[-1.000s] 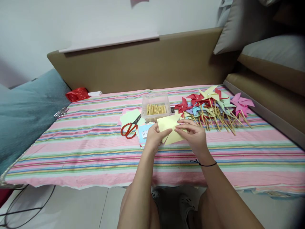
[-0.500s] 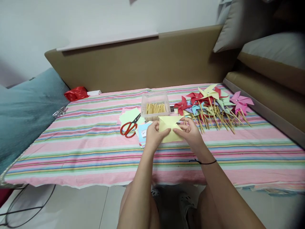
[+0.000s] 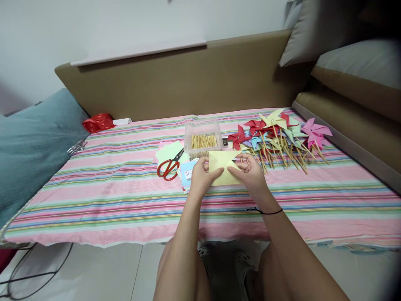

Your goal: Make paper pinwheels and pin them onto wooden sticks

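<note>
A yellow paper square [image 3: 224, 179] with slits cut in from its corners is held up between my two hands. My left hand [image 3: 202, 173] pinches its left side, thumb on the front face. On the right side my right hand [image 3: 249, 171] grips it, thumb near the middle and fingers behind. Just left of my left hand lie red-handled scissors [image 3: 169, 169], their blades over light green paper sheets [image 3: 166, 153]. Blue paper [image 3: 185, 169] with a small white piece on it is partly hidden by that hand.
Behind the paper stands a clear plastic box [image 3: 203, 125] of short wooden sticks [image 3: 203, 141]. Several finished paper pinwheels [image 3: 275, 129] on sticks are heaped at the right. A red plastic bag [image 3: 98, 122] and a clear packet [image 3: 77, 147] lie at the left on the striped cloth [image 3: 109, 200].
Both hands keep the same hold on the yellow paper square. The view has shifted very slightly; nothing else visibly differs.
</note>
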`<state>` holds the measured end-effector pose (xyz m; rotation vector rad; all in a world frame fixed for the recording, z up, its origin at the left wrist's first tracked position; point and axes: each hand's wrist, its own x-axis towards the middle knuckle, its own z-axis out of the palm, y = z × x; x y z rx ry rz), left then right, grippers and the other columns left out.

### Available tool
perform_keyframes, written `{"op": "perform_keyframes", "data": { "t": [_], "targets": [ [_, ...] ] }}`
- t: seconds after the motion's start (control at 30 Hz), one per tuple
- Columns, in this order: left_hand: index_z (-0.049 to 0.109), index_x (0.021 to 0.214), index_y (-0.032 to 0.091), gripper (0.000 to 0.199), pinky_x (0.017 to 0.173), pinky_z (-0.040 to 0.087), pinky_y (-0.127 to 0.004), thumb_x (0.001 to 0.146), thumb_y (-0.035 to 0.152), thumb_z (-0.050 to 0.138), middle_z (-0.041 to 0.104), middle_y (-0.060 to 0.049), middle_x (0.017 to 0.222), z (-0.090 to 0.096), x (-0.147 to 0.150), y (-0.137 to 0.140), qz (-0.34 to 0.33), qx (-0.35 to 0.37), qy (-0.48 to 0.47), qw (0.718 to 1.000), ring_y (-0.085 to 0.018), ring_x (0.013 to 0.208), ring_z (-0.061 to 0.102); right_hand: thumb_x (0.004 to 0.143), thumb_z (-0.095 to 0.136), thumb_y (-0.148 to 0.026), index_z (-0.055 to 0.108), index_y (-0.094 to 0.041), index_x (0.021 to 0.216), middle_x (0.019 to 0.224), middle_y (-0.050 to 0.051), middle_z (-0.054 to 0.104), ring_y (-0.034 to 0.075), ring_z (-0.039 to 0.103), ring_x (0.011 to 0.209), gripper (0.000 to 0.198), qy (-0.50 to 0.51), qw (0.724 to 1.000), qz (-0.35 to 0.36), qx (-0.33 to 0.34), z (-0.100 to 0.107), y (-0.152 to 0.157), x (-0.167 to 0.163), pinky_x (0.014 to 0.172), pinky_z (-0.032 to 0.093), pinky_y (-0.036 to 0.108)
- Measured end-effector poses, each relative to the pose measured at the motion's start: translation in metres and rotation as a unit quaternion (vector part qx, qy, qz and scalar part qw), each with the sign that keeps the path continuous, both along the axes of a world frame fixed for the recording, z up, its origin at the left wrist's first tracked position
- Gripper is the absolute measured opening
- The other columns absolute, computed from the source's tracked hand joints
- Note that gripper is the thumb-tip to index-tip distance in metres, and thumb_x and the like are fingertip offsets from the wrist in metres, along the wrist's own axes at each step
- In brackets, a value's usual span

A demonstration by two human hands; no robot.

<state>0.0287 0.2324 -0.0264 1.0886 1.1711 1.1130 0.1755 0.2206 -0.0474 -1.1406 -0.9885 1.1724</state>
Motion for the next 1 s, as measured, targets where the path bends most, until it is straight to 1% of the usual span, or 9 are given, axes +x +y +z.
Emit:
{"op": "perform_keyframes", "data": {
  "t": [0.27, 0.4, 0.57, 0.77, 0.83, 0.9, 1.0],
  "targets": [
    [0.056, 0.091, 0.019, 0.044, 0.052, 0.049, -0.026, 0.054, 0.024, 0.079, 0.071, -0.003, 0.071, -0.0007, -0.0001, 0.0008, 0.006, -0.009, 0.008, 1.0, -0.018, 0.059, 0.065, 0.058, 0.08, -0.04, 0.045, -0.025, 0.097, 0.073, 0.0, 0.072, 0.021, 0.069, 0.061, 0.055, 0.001, 1.0, 0.012, -0.01, 0.0021, -0.0001, -0.0009, 0.054, 0.054, 0.032],
    [0.057, 0.095, 0.017, 0.046, 0.052, 0.05, -0.027, 0.055, 0.021, 0.078, 0.071, -0.004, 0.073, 0.0003, 0.0003, 0.0008, 0.006, -0.007, 0.003, 1.0, -0.019, 0.059, 0.065, 0.058, 0.081, -0.037, 0.045, -0.025, 0.099, 0.072, 0.0, 0.072, 0.019, 0.068, 0.059, 0.055, 0.012, 1.0, 0.014, 0.002, 0.002, -0.0002, -0.0012, 0.054, 0.054, 0.03],
    [0.058, 0.096, 0.016, 0.05, 0.058, 0.053, -0.029, 0.051, 0.02, 0.08, 0.072, -0.006, 0.078, -0.0014, 0.0, 0.0017, 0.004, -0.003, -0.006, 1.0, -0.021, 0.067, 0.068, 0.059, 0.081, -0.038, 0.046, -0.026, 0.1, 0.073, 0.0, 0.073, 0.02, 0.068, 0.058, 0.055, 0.004, 1.0, 0.008, 0.003, 0.0024, -0.0011, -0.0013, 0.053, 0.054, 0.031],
    [0.058, 0.094, 0.017, 0.05, 0.06, 0.053, -0.03, 0.05, 0.021, 0.081, 0.072, -0.005, 0.077, -0.0009, -0.0008, 0.0011, -0.001, -0.005, -0.016, 1.0, -0.02, 0.066, 0.067, 0.059, 0.08, -0.038, 0.046, -0.026, 0.1, 0.074, 0.0, 0.073, 0.021, 0.069, 0.059, 0.054, -0.003, 1.0, 0.006, 0.004, 0.0015, -0.0009, -0.0019, 0.053, 0.055, 0.033],
    [0.055, 0.091, 0.018, 0.05, 0.06, 0.053, -0.03, 0.05, 0.024, 0.082, 0.072, -0.005, 0.077, 0.0006, -0.0016, 0.0007, -0.002, -0.011, -0.032, 0.999, -0.02, 0.066, 0.067, 0.058, 0.081, -0.038, 0.046, -0.026, 0.099, 0.073, 0.001, 0.073, 0.021, 0.069, 0.059, 0.055, 0.002, 1.0, 0.002, 0.001, 0.0018, -0.0008, -0.0019, 0.053, 0.055, 0.032],
    [0.052, 0.089, 0.019, 0.048, 0.058, 0.051, -0.027, 0.053, 0.029, 0.081, 0.071, -0.003, 0.073, 0.0028, -0.003, 0.0007, 0.01, -0.016, -0.054, 0.998, -0.018, 0.063, 0.066, 0.057, 0.081, -0.036, 0.046, -0.026, 0.098, 0.072, 0.0, 0.073, 0.021, 0.069, 0.059, 0.055, 0.006, 1.0, -0.001, -0.004, 0.0023, -0.0008, -0.0012, 0.052, 0.055, 0.032],
    [0.049, 0.087, 0.02, 0.042, 0.055, 0.047, -0.023, 0.06, 0.034, 0.077, 0.067, 0.001, 0.07, 0.0067, -0.006, 0.0023, 0.051, -0.009, -0.081, 0.995, -0.014, 0.061, 0.063, 0.056, 0.081, -0.033, 0.047, -0.026, 0.097, 0.07, -0.001, 0.072, 0.021, 0.069, 0.059, 0.054, 0.004, 1.0, -0.001, -0.014, 0.0021, -0.0004, 0.0014, 0.051, 0.054, 0.03]
  ]
}}
